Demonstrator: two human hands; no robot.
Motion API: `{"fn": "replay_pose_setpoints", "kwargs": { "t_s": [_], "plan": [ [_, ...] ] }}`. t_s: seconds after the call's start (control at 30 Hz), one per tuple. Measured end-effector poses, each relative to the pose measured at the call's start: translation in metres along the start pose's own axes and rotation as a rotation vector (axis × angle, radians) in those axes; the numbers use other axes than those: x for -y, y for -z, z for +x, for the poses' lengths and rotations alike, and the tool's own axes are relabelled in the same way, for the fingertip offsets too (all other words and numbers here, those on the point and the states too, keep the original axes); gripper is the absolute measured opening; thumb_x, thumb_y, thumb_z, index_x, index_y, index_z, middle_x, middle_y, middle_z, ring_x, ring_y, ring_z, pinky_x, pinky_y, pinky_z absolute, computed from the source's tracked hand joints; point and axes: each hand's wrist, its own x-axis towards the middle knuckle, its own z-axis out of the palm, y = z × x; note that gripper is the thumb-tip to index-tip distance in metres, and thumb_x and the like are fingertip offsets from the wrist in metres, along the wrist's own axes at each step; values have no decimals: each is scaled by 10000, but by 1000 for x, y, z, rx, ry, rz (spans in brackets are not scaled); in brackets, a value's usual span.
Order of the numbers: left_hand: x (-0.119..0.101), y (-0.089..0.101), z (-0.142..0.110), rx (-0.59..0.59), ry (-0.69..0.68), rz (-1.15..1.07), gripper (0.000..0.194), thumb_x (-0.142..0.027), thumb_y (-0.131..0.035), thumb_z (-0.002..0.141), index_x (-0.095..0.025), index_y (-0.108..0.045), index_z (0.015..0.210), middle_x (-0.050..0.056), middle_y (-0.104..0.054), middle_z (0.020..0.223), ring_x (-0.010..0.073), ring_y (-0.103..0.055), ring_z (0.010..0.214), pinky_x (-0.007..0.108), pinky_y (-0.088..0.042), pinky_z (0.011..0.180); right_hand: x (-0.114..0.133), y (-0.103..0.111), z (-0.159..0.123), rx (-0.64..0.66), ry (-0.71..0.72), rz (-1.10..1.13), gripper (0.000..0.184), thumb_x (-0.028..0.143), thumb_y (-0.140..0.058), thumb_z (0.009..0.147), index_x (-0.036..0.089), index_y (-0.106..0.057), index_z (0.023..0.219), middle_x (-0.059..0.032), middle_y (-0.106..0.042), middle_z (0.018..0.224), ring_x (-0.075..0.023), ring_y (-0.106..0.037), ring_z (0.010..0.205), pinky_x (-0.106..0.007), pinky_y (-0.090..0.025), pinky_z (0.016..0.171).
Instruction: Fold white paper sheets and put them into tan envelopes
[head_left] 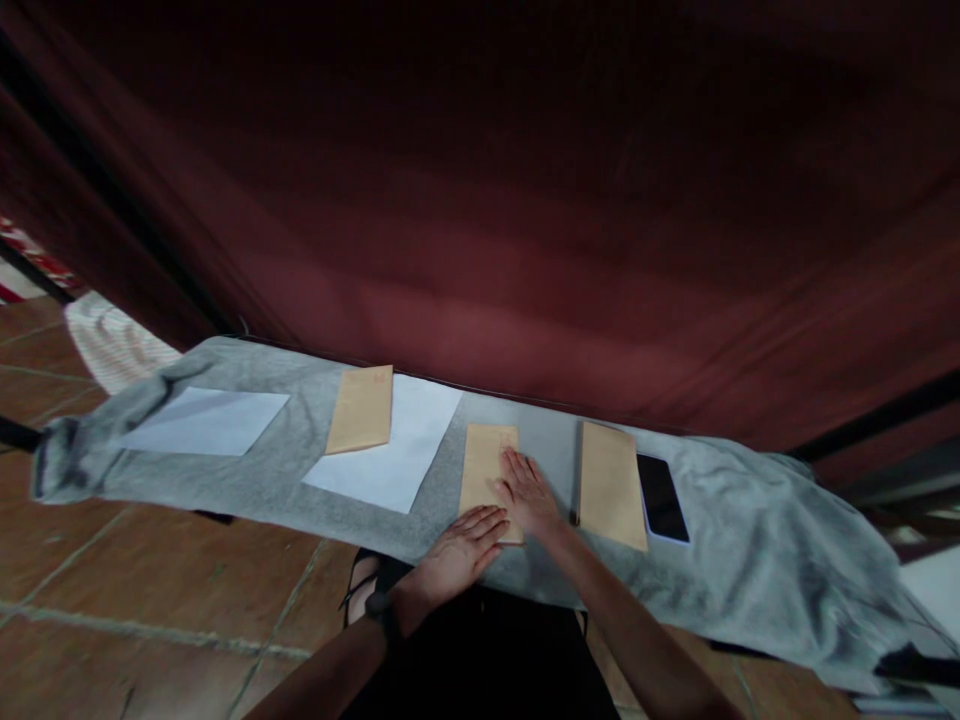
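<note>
A brown paper envelope (480,470) lies on the grey cloth in front of me, its long side pointing away from my body. My left hand (466,545) rests flat across its near end, fingers stretched out. Higher up on the right side of the same envelope, my right hand (527,492) lies flat with its fingers extended. Neither hand grips anything. Just right of my right hand is a second group of brown envelopes (611,485), apart from the hand. What the envelope under my hands contains cannot be seen.
A grey cloth (285,500) covers the long narrow surface. On the left, another brown envelope (361,408) partly overlaps a white sheet (405,470), with a second white sheet (210,420) beyond. A phone (663,498) lies at right. A dark red curtain (480,250) hangs behind.
</note>
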Motion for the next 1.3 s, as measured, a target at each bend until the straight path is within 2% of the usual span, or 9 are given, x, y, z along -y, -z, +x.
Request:
{"fn": "replay_pose_setpoints", "kwargs": {
  "t_s": [0.17,0.37,0.57,0.7,0.83,0.9,1.0,1.1,1.3],
  "plan": [
    [1,-8,-4,-33,-28,22,337,-176,-473,991,-224,-601,1299,62,-618,1379,188,-532,1322,396,-439,1135,7,8,-45,-25,71,24,543,340,-313,1048,164,-272,1560,-101,-322,1593,-208,-324,1471,-458,-278,1214],
    [-6,0,-5,-34,4,29,347,-108,-473,957,-208,-622,1254,74,-638,1347,198,-564,1281,416,-438,1132,18,21,-81,23,74,59,525,392,-293,1064,176,-321,1542,-75,-338,1589,-187,-331,1467,-433,-288,1216],
    [-6,6,-14,-51,-14,75,386,-74,-463,931,-197,-606,1268,66,-659,1313,201,-582,1251,397,-449,1112,16,33,-109,99,171,144,508,420,-313,1062,249,-327,1539,-38,-414,1559,-167,-379,1441,-439,-304,1210],
    [-5,8,-15,-91,-40,48,288,-149,-463,974,-195,-639,1198,68,-673,1281,198,-593,1228,389,-459,1094,-2,30,-88,42,98,136,488,366,-289,1061,237,-361,1526,-41,-420,1559,-183,-359,1451,-459,-310,1202],
    [-2,8,-11,-121,-45,9,267,-195,-456,998,-215,-642,1188,67,-691,1229,196,-610,1192,408,-463,1077,-19,21,-31,-54,-105,44,541,373,-242,1055,165,-314,1549,-95,-289,1616,-229,-264,1494,-490,-258,1208],
    [-1,7,-11,-129,-54,-1,266,-202,-453,1002,-218,-639,1192,66,-692,1223,196,-612,1187,408,-463,1070,-23,18,-2,-38,-191,7,556,365,-221,1051,152,-277,1561,-101,-263,1623,-233,-247,1500,-492,-227,1212],
    [1,5,-11,-145,-56,-7,250,-214,-460,1005,-206,-640,1179,66,-697,1215,193,-610,1192,396,-460,1068,-25,14,26,1,-226,-11,554,356,-230,1044,142,-316,1548,-96,-277,1619,-229,-259,1496,-455,-203,1215],
    [2,3,-11,-155,-58,-7,245,-215,-463,1005,-203,-646,1168,68,-701,1210,190,-610,1194,389,-457,1071,-25,9,32,6,-215,-21,552,356,-249,1038,119,-364,1523,-113,-322,1600,-234,-282,1485,-450,-164,1220],
    [1,1,-11,-182,-50,-16,264,-221,-451,1007,-213,-658,1170,72,-712,1189,194,-628,1168,399,-475,1050,-26,7,24,34,-170,-26,562,394,-280,1036,129,-353,1525,-104,-345,1596,-232,-285,1481,-453,-129,1226]
  ]
}}
